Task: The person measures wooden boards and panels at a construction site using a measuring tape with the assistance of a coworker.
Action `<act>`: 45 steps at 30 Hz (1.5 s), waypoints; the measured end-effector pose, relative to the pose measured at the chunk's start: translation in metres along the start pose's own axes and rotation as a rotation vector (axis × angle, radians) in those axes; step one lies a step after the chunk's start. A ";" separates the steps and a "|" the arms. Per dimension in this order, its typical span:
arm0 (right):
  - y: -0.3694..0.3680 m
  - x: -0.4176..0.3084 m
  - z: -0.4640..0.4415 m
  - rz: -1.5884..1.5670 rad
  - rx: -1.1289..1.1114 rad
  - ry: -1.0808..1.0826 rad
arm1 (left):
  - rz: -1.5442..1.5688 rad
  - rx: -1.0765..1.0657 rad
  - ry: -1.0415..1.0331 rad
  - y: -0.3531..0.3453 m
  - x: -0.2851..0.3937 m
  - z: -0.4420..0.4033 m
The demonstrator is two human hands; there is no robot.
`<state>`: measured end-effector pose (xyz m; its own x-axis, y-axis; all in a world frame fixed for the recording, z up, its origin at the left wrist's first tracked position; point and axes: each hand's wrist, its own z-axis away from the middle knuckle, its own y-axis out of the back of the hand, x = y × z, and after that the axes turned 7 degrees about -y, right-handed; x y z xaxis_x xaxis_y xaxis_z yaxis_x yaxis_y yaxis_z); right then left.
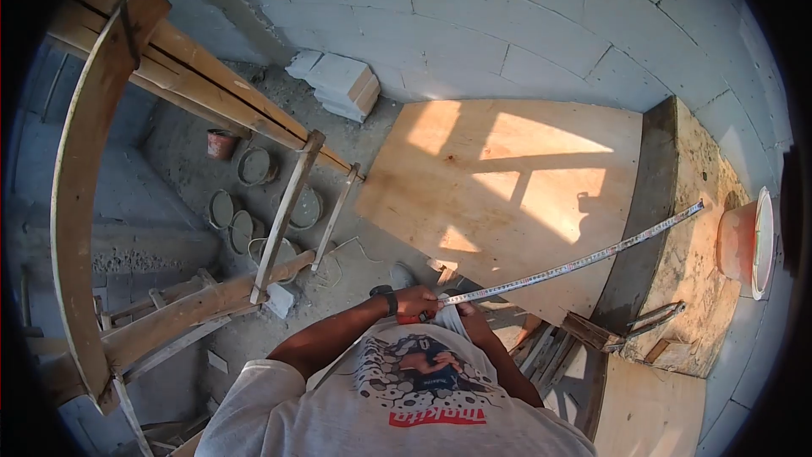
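My left hand [416,300], with a dark watch at the wrist, is closed around a tape measure [413,319] with a red case. Its extended blade [575,266] runs out to the right, across the plywood sheet [406,161]. The blade's far end reaches over the worn top of a wooden box [677,267]. Close beside the left hand, at the front of my shirt, is my right hand [467,310]. Its fingers are mostly hidden, and what it holds does not show.
A reddish bucket [737,241] stands by the right wall. Dark metal hand tools [651,322] lie on the box's near end. Wooden ladders [288,211] lean at the left, with several mortar buckets [254,167] and white blocks [342,80] beyond. Timber scraps [550,355] lie below the plywood.
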<state>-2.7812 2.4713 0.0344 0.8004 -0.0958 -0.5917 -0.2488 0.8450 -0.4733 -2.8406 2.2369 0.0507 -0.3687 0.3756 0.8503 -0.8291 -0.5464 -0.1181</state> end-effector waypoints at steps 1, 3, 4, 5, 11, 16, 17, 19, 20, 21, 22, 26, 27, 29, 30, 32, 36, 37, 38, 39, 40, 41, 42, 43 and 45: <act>-0.008 0.003 -0.015 0.110 0.018 0.041 | -0.026 0.048 -0.041 0.003 -0.007 0.009; -0.013 0.019 -0.047 0.463 0.133 0.108 | -0.116 0.091 0.048 0.015 -0.014 0.024; -0.026 0.017 -0.050 0.195 0.164 -0.002 | -0.157 0.110 0.095 0.021 -0.009 0.033; -0.014 0.038 -0.067 0.151 0.101 0.032 | -0.142 0.149 0.093 0.023 0.015 0.049; -0.017 0.024 -0.083 0.170 -0.053 0.231 | -0.225 0.272 -0.075 0.019 -0.010 0.060; -0.005 -0.014 -0.057 -0.003 0.035 0.110 | -0.269 0.183 -0.024 0.023 -0.038 0.097; 0.004 -0.014 -0.056 -0.159 -0.002 0.050 | -0.307 0.173 -0.073 0.018 -0.046 0.115; 0.014 -0.023 -0.046 -0.163 0.038 0.045 | -0.162 0.175 0.088 0.009 -0.034 0.147; 0.017 -0.025 -0.040 -0.169 0.058 0.041 | 0.018 0.183 0.302 0.003 -0.022 0.160; 0.026 -0.019 -0.041 -0.208 0.046 0.036 | 0.079 0.185 0.319 -0.007 -0.044 0.172; 0.022 -0.029 -0.031 -0.221 0.040 0.031 | 0.142 0.187 0.338 -0.015 -0.047 0.178; 0.018 -0.047 -0.024 -0.254 -0.001 0.058 | 0.176 0.219 0.424 -0.036 -0.021 0.174; 0.023 -0.040 -0.029 -0.206 -0.015 0.067 | 0.163 0.271 0.407 -0.037 -0.022 0.163; 0.023 -0.037 -0.033 -0.012 -0.011 0.043 | 0.139 0.340 0.235 -0.034 -0.030 0.137; 0.021 -0.034 -0.037 -0.004 -0.048 0.044 | 0.116 0.368 0.150 -0.027 -0.018 0.119; 0.020 -0.027 -0.048 0.014 -0.126 0.050 | -0.067 0.351 0.094 -0.018 0.022 0.085; 0.020 -0.037 -0.037 -0.136 -0.082 -0.007 | -0.403 0.333 -0.030 -0.014 0.035 0.050; 0.023 -0.040 -0.035 -0.141 -0.072 0.008 | -0.410 0.346 -0.054 -0.016 0.039 0.054; 0.027 -0.041 -0.031 -0.145 -0.063 0.024 | -0.416 0.360 -0.076 -0.017 0.040 0.059; 0.031 -0.041 -0.028 -0.152 -0.055 0.037 | -0.268 0.367 0.024 -0.021 0.008 0.064; 0.036 -0.040 -0.024 -0.210 -0.045 0.026 | -0.208 0.307 0.128 -0.022 0.004 0.077; 0.043 -0.041 -0.020 -0.265 -0.037 0.012 | -0.141 0.257 0.236 -0.023 0.003 0.094; 0.049 -0.042 -0.017 -0.315 -0.031 -0.004 | -0.070 0.209 0.341 -0.025 0.000 0.111; 0.055 -0.037 -0.019 -0.266 -0.026 0.031 | -0.037 0.169 0.357 -0.028 -0.009 0.127; 0.054 -0.041 -0.016 -0.260 -0.057 0.045 | 0.063 0.100 0.447 -0.037 -0.017 0.154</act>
<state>-2.8362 2.5123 0.0225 0.8168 -0.3304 -0.4729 -0.0691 0.7578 -0.6488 -2.7387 2.1352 0.1196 -0.5801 0.6135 0.5358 -0.7628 -0.6398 -0.0933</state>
